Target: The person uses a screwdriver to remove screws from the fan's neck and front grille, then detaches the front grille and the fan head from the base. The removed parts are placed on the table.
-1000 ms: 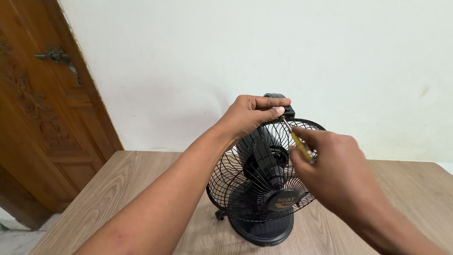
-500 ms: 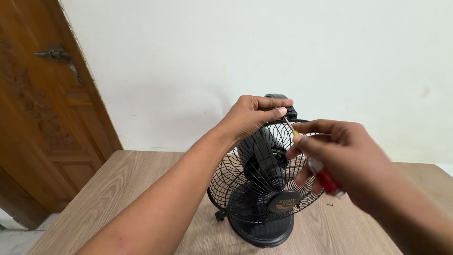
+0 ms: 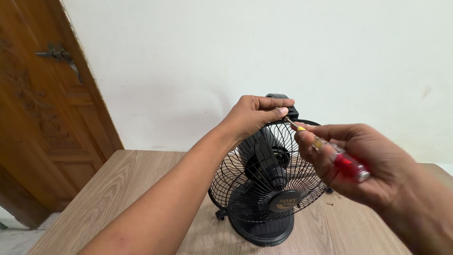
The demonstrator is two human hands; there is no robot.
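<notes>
Head view: nearest the camera, the left forearm runs from the lower left of the frame up toward the centre, and the right forearm enters from the lower right corner. The right hand point(image 3: 358, 160) sits right of centre, its fingers point(image 3: 314, 148) closed around a screwdriver point(image 3: 330, 151) with a red and clear handle and a yellow collar; the handle end points to the right, and the thin metal shaft slants up and left to the top rim of the fan's cage. Below and between the hands, a small black table fan point(image 3: 269, 189) stands on its round base on the wood-grain tabletop point(image 3: 118, 198), just below the middle of the frame, its wire front guard tilted up toward the camera and the dark blades visible behind the wires. A tiny screw point(image 3: 329, 204) lies on the tabletop just right of the fan. The left hand point(image 3: 252, 115) rests on top of the fan, fingers curled shut over the upper rim of the guard beside the screwdriver tip. Behind stands a plain white wall point(image 3: 236, 47), and at the upper left a carved brown wooden door point(image 3: 42, 118) with a metal latch.
</notes>
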